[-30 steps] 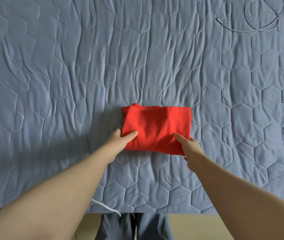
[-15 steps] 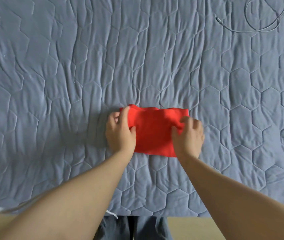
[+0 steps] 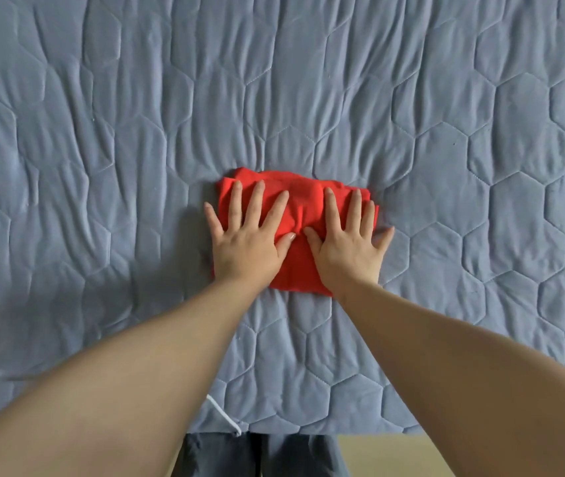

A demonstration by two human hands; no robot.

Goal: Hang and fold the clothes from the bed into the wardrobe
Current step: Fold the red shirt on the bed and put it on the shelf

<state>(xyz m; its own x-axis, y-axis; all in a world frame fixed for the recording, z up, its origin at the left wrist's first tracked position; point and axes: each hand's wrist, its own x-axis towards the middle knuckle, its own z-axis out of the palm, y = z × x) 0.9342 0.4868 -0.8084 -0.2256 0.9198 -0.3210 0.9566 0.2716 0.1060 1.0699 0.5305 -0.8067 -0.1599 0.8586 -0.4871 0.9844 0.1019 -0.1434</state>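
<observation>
Head: red garment (image 3: 303,204) beneath both hands (image 3: 246,244) (image 3: 346,251)

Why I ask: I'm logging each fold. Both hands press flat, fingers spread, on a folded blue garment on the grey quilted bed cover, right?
Not quite: the folded garment is red, not blue. The head view shows the left hand and right hand pressing flat, fingers spread, on it on the grey quilted bed cover.
</observation>
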